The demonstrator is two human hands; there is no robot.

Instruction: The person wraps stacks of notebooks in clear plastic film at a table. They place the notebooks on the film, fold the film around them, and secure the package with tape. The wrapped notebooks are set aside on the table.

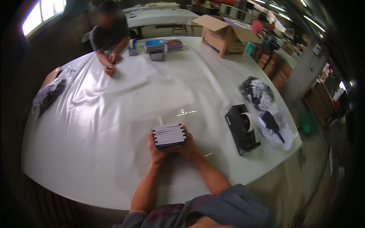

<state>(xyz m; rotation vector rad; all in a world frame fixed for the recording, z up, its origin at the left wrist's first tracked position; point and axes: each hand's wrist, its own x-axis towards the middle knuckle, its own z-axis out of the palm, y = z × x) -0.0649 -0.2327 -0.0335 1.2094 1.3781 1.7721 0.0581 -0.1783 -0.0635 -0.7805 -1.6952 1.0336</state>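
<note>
While the left hand [154, 153] and right hand [189, 140] curl partly closed around its sides, a stack of thin, white-edged pieces [168, 134] sits between them at the near part of the white-covered table [95, 159]; whether it touches the surface I cannot tell. Across the table stands a cardboard box [217, 39], flaps spread, its contents hidden. Nearer, a black tape dispenser [238, 131] holds a pale roll [249, 122]. Clear plastic [39, 99] at the left edge wraps something dark.
</note>
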